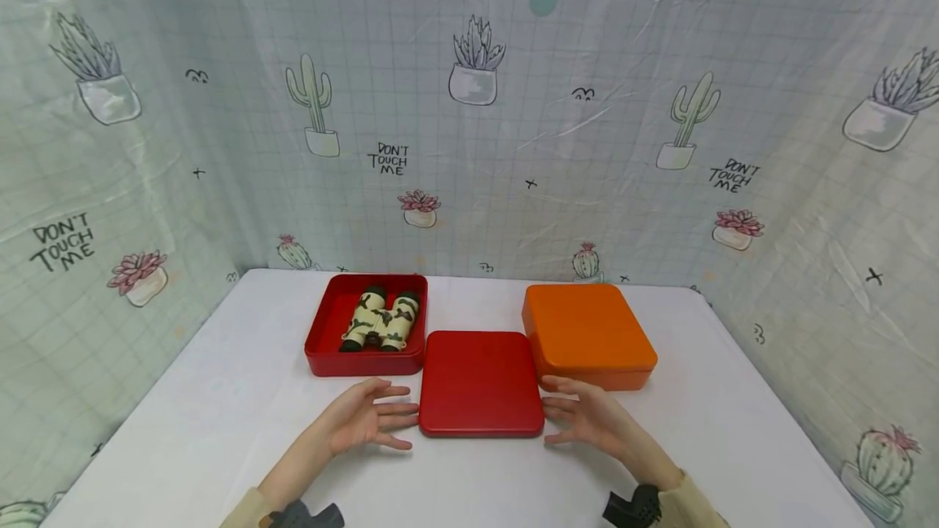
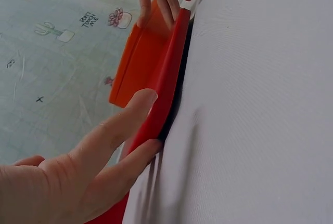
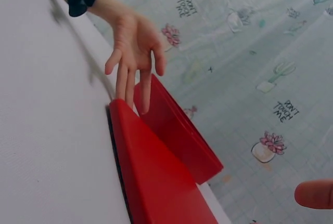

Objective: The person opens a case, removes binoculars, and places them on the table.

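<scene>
A square red lid (image 1: 482, 384) lies flat on the white table between the two hands. My left hand (image 1: 370, 416) is at the lid's left edge, fingers spread and fairly straight, the fingertips at or very near the rim. On the opposite side my right hand (image 1: 583, 414) is held the same way, fingers extended toward the lid's right edge; whether they touch it I cannot tell. Behind the left hand stands an open red box (image 1: 348, 363) with camouflage binoculars (image 1: 381, 320) inside. An orange closed box (image 1: 590, 328) sits just beyond the right hand.
The white table (image 1: 198, 414) runs to a patterned curtain (image 1: 477, 145) at the back and both sides. The red box and orange box border the lid at its far left and far right corners. Dark wrist straps (image 1: 634, 505) are on both wrists.
</scene>
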A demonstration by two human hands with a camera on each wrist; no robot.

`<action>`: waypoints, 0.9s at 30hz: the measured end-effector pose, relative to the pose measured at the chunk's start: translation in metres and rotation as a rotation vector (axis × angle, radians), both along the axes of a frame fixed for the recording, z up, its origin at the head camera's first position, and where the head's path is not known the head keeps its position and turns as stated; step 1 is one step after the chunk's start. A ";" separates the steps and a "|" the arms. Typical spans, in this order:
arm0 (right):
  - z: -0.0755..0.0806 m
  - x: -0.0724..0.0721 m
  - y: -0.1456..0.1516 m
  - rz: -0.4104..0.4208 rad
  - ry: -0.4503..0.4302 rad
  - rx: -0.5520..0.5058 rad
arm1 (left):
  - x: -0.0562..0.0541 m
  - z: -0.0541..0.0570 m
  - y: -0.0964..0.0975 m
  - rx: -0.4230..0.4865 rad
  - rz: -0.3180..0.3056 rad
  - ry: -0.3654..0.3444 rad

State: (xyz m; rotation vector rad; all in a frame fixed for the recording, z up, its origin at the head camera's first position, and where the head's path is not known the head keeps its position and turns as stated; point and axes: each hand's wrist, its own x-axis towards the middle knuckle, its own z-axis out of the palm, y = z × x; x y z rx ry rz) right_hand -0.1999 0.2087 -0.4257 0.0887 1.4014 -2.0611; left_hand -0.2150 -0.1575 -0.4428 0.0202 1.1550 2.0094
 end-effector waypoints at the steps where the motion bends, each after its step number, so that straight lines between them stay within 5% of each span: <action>1: 0.000 0.000 0.001 -0.003 -0.004 -0.004 | 0.000 0.000 0.000 0.006 -0.001 -0.003; 10: 0.002 0.005 0.002 0.009 0.023 0.013 | 0.001 0.003 -0.002 0.025 -0.012 -0.029; 15: 0.006 0.012 0.000 0.021 0.133 0.145 | 0.003 0.007 -0.002 0.029 -0.003 -0.028; 27: 0.021 0.012 -0.024 -0.007 0.325 0.333 | 0.008 0.030 -0.020 0.014 0.026 0.117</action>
